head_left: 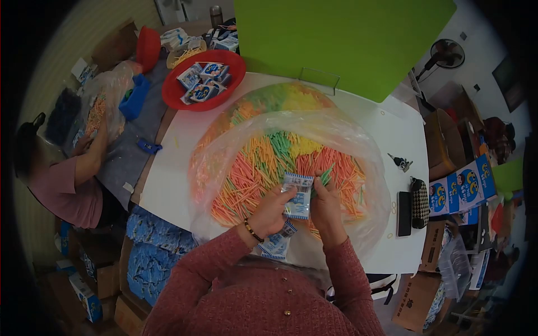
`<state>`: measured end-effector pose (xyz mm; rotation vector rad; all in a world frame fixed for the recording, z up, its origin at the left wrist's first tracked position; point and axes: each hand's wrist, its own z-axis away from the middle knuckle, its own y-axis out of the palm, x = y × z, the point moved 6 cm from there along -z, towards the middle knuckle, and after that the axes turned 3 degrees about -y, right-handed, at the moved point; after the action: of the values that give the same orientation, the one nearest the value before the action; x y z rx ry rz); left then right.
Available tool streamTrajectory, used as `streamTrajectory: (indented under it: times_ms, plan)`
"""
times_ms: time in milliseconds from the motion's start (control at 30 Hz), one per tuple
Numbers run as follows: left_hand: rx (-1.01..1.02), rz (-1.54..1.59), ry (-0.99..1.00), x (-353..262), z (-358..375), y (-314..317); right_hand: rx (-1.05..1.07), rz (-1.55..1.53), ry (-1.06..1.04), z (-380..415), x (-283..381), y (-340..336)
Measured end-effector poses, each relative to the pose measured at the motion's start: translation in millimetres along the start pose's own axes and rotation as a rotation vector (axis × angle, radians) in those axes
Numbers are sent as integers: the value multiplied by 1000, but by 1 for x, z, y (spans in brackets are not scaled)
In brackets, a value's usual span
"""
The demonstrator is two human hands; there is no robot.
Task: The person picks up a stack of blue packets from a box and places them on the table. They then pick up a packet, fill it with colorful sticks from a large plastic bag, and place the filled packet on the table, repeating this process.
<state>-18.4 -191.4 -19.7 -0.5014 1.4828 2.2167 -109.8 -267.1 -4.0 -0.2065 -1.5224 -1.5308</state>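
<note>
My left hand [270,211] has its fingers closed on the left edge of a small blue-and-white packet [298,197], held upright over the table. Just right of the packet, my right hand [328,210] pinches a few green sticks [326,175]. Beyond both hands lies a large clear plastic bag [358,131], its mouth spread wide, full of thin sticks in orange, pink, green and yellow [249,168]. Below my left hand, more blue-and-white packets [276,246] rest at the table's near edge.
A red basin [238,66] of packets stands at the back left. On the right lie keys [400,162], a phone [403,214] and a checkered pouch [419,203]. A co-worker [70,179] sits at the left. A box of blue packets [154,246] is at lower left.
</note>
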Motion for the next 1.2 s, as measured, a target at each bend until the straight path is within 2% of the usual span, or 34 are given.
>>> streamTrajectory:
  times_ms: [167,233,267,333,400,467,700,767,800,867,900,967,1000,1067,1200]
  plan:
    - [-8,23,26,7,-4,4,-62,121,-16,7,-7,-16]
    - [-21,-50,27,3,1,1,65,396,-261,-1,3,-34]
    - [-23,-49,21,0,5,0,59,396,-258,-3,9,-42]
    - [-95,-271,148,-20,15,-9,49,766,-463,-5,32,-47]
    - [-78,-205,120,-28,18,-20,-27,811,-408,-7,28,-62]
    - [1,42,53,-34,23,-13,7,828,-351,-5,23,-65]
    - [45,35,-38,-19,31,-16,76,628,-207,-1,12,-71]
    - [33,-47,90,-25,32,-18,173,978,-304,1,11,-70]
    - [29,-46,92,-25,32,-23,176,977,-301,-1,11,-74]
    - [-20,-220,185,-31,30,-36,61,677,-246,-11,20,-89]
    - [-20,-213,179,-34,31,-38,56,683,-242,-14,28,-86]
    - [-98,-289,225,-45,35,-42,2,1084,-355,-13,51,-77]
    - [-161,-285,275,-48,37,-40,0,1083,-352,-10,51,-71]
    - [-178,-319,256,-47,36,-41,42,1601,-387,-6,39,-48]
    - [-182,-452,255,-43,35,-38,87,1722,-479,4,14,-14]
